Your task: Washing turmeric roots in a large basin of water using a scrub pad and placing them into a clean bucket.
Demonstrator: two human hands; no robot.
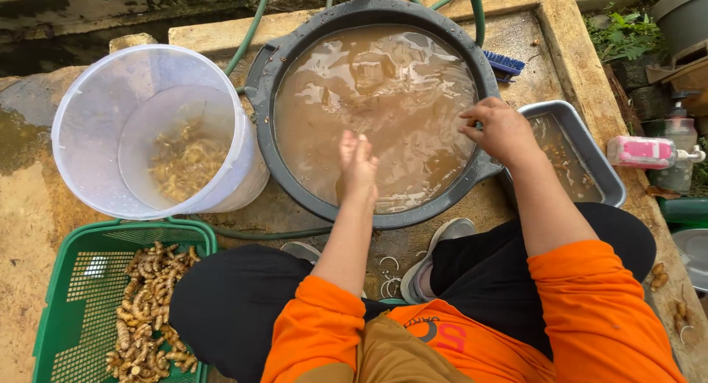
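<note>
A dark grey round basin (259,81) full of muddy brown water sits in front of me. My left hand (358,165) hovers over the water near the basin's near side, fingers together and pointing forward, nothing visible in it. My right hand (501,129) is at the basin's right rim with fingers curled; whether it holds something small is unclear. A clear plastic bucket (88,125) to the left holds washed yellowish roots. A green plastic basket (74,280) at lower left holds several knobbly brown roots.
A grey rectangular metal tray (601,165) with muddy water lies right of the basin. Green hoses (251,29) run behind the basin, a blue brush (505,62) beside it. A pink-capped bottle (641,153) and pump bottle stand at right. My knees and shoes are below the basin.
</note>
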